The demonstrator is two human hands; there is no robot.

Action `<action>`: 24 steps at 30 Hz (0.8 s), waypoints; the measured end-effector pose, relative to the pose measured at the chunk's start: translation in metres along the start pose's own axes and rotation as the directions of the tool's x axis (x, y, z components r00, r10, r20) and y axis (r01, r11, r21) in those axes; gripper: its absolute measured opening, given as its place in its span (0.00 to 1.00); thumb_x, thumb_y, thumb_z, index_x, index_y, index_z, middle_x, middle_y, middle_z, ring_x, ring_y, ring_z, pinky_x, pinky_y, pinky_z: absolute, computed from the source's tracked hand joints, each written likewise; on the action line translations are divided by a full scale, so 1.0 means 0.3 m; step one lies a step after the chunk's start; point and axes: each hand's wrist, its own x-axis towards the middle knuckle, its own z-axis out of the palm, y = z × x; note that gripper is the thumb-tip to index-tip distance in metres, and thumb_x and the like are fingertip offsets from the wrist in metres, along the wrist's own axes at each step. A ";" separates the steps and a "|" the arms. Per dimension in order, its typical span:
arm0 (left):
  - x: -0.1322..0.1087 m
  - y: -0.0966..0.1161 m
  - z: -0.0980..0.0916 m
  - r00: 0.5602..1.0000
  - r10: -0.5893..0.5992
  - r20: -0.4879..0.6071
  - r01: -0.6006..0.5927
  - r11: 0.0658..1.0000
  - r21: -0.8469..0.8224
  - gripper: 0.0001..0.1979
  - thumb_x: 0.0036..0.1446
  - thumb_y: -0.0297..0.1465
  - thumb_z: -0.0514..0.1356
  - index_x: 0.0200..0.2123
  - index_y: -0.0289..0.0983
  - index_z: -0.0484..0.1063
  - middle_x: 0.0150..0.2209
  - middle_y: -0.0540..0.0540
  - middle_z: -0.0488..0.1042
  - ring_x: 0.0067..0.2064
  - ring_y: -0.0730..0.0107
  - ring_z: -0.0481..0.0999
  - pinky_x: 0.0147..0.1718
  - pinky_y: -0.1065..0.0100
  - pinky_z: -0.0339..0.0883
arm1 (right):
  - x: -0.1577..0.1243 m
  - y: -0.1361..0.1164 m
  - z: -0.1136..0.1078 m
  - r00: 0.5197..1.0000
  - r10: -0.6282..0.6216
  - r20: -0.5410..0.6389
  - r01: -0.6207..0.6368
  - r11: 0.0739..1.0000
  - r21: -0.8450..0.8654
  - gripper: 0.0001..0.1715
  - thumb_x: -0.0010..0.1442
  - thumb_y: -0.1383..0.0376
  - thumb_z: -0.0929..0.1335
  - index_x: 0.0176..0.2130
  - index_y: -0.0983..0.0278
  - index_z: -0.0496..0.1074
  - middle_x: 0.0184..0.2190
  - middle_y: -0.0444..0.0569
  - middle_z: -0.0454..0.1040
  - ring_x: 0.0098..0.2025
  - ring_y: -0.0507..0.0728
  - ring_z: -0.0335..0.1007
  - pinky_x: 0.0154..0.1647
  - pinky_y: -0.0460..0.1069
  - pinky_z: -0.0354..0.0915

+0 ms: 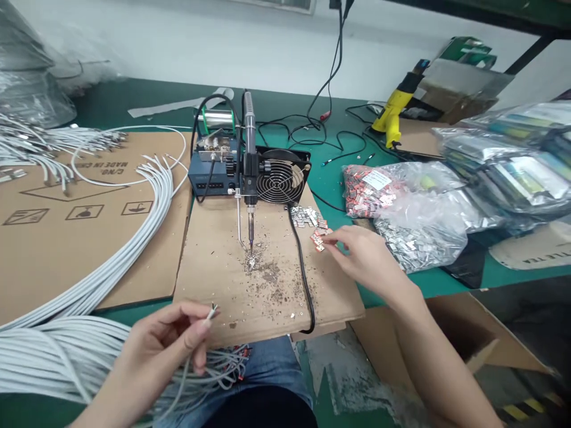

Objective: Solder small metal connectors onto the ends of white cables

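My left hand (172, 342) pinches a white cable (209, 316) near its stripped end, where short dark and light wires stick out. My right hand (357, 252) reaches to a small pile of orange-and-white connectors (318, 242) on the cardboard, its thumb and forefinger closed at the pile's edge; whether one is gripped is hidden. Behind that pile lie loose silver metal connector parts (306, 216). Between my hands a soldering iron (250, 154) points straight down in a stand, its tip over a blob of solder (251, 261).
A blue soldering station (212, 178), a solder spool (218, 119) and a fan (281, 178) stand behind. Bundled white cables (151, 220) lie left. Bags of red connectors (368, 193) and metal parts (414, 244) lie right, below a yellow heat gun (395, 110). A black cord (301, 267) crosses the cardboard.
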 end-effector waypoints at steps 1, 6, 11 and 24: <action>0.015 0.008 -0.003 0.999 0.041 -0.017 -0.040 0.996 0.080 0.08 0.43 0.34 0.68 0.26 0.38 0.74 0.13 0.55 0.69 0.15 0.78 0.66 0.15 0.77 0.61 | 0.012 0.015 0.001 0.999 -0.003 0.041 0.006 0.998 -0.063 0.09 0.58 0.67 0.64 0.33 0.65 0.75 0.30 0.51 0.77 0.35 0.58 0.71 0.34 0.48 0.61; 0.129 0.044 -0.018 0.991 0.037 0.130 -0.077 0.945 0.317 0.05 0.45 0.31 0.64 0.25 0.36 0.73 0.13 0.54 0.67 0.16 0.76 0.66 0.15 0.77 0.62 | 0.040 0.007 0.040 0.994 -0.008 0.110 0.030 0.980 -0.197 0.12 0.58 0.66 0.63 0.27 0.67 0.73 0.26 0.55 0.76 0.29 0.59 0.71 0.26 0.47 0.55; 0.241 0.071 -0.014 0.959 -0.121 0.254 0.002 0.906 0.424 0.04 0.48 0.31 0.61 0.26 0.35 0.71 0.10 0.56 0.66 0.12 0.77 0.64 0.11 0.78 0.60 | 0.047 0.007 0.066 0.990 -0.032 0.137 0.069 0.958 -0.279 0.13 0.54 0.73 0.61 0.24 0.69 0.72 0.21 0.56 0.73 0.22 0.59 0.69 0.21 0.48 0.48; 0.326 0.090 0.032 0.922 -0.210 0.325 0.052 0.900 0.433 0.06 0.50 0.28 0.60 0.30 0.31 0.76 0.10 0.56 0.65 0.12 0.79 0.63 0.10 0.79 0.59 | 0.092 -0.132 0.052 0.943 -0.061 0.327 -0.248 0.528 0.813 0.04 0.54 0.65 0.66 0.28 0.64 0.68 0.22 0.46 0.72 0.22 0.52 0.69 0.20 0.46 0.65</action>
